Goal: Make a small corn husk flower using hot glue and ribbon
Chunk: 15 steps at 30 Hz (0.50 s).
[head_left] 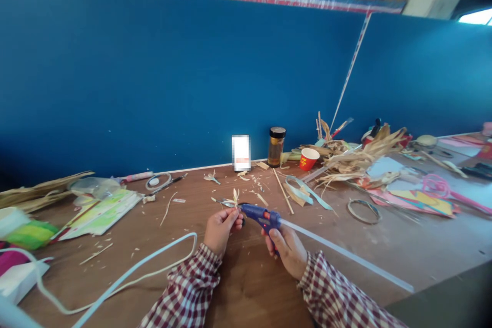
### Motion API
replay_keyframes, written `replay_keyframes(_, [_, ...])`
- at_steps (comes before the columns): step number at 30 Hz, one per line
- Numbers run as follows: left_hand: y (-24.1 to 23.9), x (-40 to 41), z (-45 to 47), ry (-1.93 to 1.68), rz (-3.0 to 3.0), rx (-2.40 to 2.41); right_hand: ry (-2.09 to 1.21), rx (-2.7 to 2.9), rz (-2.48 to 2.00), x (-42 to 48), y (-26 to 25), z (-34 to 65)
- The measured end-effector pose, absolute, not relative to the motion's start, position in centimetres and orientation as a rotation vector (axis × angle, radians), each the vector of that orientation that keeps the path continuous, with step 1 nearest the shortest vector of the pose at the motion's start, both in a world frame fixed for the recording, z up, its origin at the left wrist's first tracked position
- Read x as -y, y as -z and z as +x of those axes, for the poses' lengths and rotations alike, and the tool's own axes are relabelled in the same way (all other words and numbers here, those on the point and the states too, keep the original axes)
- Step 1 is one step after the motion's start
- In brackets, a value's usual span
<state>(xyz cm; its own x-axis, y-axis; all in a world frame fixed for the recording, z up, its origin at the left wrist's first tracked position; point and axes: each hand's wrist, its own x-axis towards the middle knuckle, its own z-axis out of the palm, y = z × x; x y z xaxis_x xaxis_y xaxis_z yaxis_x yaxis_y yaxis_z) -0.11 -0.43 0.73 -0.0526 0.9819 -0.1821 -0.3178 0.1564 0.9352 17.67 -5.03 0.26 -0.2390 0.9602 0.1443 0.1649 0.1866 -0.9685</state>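
Head view, from the far left: tan dried corn husks (34, 196) lie on the brown wooden table (154, 297), behind a bright green translucent bundle (31, 234). Just right of these rests a flat green-and-white printed sheet (107, 215), and a looping white cable (154, 264) runs across the near part of the table. Farther right, a small loose pale husk flower (211, 178) lies near the blue wall panel (172, 72).

At the middle, the left hand (221, 228) has its thumb and fingers pinched together on the base of a small cream flower of pointed husk petals (236, 197), held above the table with the petals upward. Right beside that base is the nozzle of a dark blue glue gun with orange parts (255, 211); whether they touch cannot be told. The right hand (290, 252) is wrapped around the gun's handle, and a long translucent glue stick (346, 250) sticks out of its rear, slanting to the right.

Behind stands an amber-filled jar with a black lid (275, 149), then a red paper cup (307, 160), tilted. Below the cup curls a pale blue ribbon (317, 199). Rightward come a large heap of dry, straw-coloured husks (369, 159), a thin wire ring (363, 212) and a coiled pink cord (436, 187).
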Motion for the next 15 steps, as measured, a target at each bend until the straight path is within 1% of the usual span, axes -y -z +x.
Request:
replay_keyframes(3, [-0.7,0.4,-0.1,-1.274,0.805,-1.100,-1.103,1.652,-1.069,5.3,-0.6,17.7])
replay_keyframes(9, [-0.6,0.6,0.0,-1.284,0.780,-1.092,-0.784,1.702,-1.052,6.2,-1.9,18.2])
replay_keyframes(12, [-0.5,0.6,0.1,-1.279,0.779,-1.097,-0.586,1.770,-1.060,6.0,-2.3,19.7])
replay_keyframes(15, [-0.4,0.5,-0.1,-1.265,0.790,-1.119,-0.303,1.792,-1.129,5.4,-2.7,22.5])
